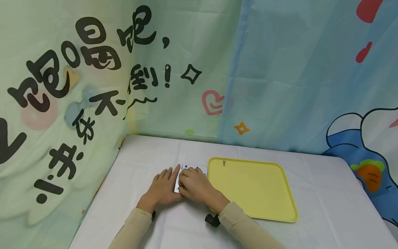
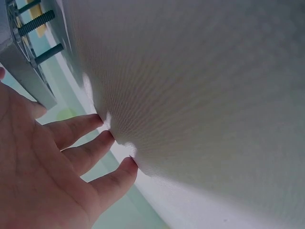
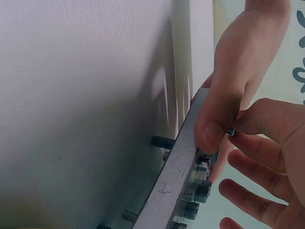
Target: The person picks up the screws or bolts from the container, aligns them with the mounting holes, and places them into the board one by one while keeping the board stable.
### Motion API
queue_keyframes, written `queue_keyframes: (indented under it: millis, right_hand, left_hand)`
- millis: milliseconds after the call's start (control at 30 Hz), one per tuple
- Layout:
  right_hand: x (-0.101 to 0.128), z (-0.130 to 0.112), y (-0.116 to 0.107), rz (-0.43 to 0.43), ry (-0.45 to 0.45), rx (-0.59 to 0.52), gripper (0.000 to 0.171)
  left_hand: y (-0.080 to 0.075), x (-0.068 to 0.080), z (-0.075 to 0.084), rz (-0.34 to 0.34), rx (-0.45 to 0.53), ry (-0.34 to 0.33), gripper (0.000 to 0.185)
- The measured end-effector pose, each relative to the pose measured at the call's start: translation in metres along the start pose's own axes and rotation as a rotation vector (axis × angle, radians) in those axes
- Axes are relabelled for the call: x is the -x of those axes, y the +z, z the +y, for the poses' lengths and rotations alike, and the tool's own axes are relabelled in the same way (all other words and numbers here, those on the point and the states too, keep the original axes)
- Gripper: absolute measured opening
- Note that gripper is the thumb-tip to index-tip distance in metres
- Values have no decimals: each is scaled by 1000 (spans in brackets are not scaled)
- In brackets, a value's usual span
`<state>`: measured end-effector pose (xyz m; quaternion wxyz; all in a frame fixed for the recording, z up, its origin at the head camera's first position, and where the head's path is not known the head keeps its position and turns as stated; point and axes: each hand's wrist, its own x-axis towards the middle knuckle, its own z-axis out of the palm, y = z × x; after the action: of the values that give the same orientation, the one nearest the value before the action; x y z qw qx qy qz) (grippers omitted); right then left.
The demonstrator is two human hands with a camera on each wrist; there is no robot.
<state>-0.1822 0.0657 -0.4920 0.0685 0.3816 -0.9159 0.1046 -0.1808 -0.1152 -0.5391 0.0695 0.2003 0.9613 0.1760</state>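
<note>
A small grey metal plate with several bolts through it lies on the white table, just left of a yellow tray. My left hand lies flat beside the plate's left edge, its straight fingers pressing on the cloth. My right hand sits over the plate. In the right wrist view its thumb and forefinger pinch a bolt head on the plate's top face. Threaded bolt ends stick out under the plate. The plate also shows in the left wrist view.
One loose bolt lies in the tray's far left corner. Printed curtains close off the table at the back and left. White tablecloth runs right of the tray and in front of the hands.
</note>
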Motion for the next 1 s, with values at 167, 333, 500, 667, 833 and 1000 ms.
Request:
queue_keyframes:
  millis: [167, 333, 500, 667, 833, 1000]
  right_hand:
    - [-3, -1, 0, -6, -23, 7, 9]
    - [-4, -1, 0, -16, -26, 4, 7]
    - [-2, 3, -1, -7, -19, -15, 5]
    - [1, 12, -7, 0, 14, -30, 5]
    - [11, 32, -15, 6, 90, -67, 5]
    - [24, 60, -24, 35, 160, -101, 6]
  left_hand:
    - [0, 1, 0, -1, -2, 6, 102]
    - [0, 1, -1, -4, 5, 2, 102]
    - [1, 0, 0, -18, -5, -14, 104]
    - [1, -1, 1, -24, 18, -37, 111]
    - [1, -1, 2, -35, 43, -56, 115]
    - [0, -1, 3, -42, 50, -69, 115]
